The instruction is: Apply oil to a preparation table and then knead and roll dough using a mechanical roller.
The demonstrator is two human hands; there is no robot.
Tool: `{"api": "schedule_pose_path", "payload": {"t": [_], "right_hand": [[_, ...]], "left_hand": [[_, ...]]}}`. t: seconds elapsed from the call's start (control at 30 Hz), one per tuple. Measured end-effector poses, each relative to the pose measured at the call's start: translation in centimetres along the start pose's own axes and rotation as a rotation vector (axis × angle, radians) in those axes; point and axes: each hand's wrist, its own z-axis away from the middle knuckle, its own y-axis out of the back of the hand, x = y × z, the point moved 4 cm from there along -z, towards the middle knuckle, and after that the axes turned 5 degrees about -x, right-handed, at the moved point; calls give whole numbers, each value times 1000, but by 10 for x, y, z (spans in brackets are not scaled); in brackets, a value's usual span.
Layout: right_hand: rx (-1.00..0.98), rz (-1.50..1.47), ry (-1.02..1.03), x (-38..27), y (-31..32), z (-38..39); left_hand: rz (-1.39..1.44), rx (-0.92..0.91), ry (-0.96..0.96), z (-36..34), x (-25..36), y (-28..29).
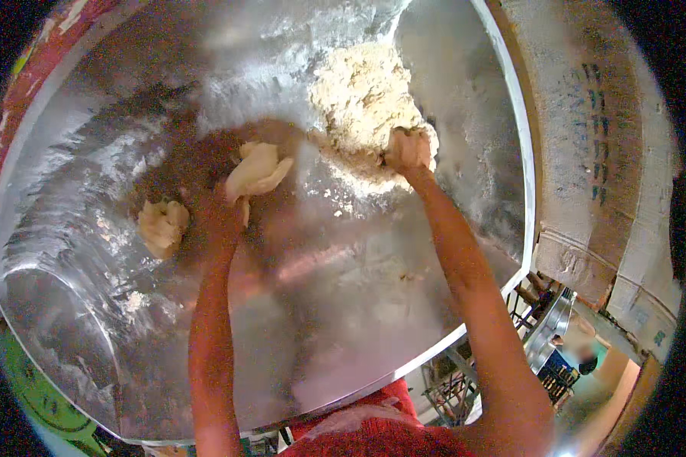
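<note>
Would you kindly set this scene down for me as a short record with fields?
Left hand: at a smooth dough piece; exact grip unclear
Right hand: on the near right edge of a large, rough dough heap
Apart: small dough lump, left of the left hand
Surface: shiny metal table, smeared with pale residue
Beyond the right rim: cardboard
</note>
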Motion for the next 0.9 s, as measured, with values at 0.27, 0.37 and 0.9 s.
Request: {"api": "schedule_pose_path", "payload": {"t": [0.27,0.37,0.9], "right_hand": [[288,-164,93,0,33,15],[274,-215,-91,-13,26,-41],[130,-402,79,-9,60,-7]], "left_hand": [[136,-160,330,39,-47,16],[94,-197,294,20,-35,-1],[58,-45,142,21,-31,17]]}}
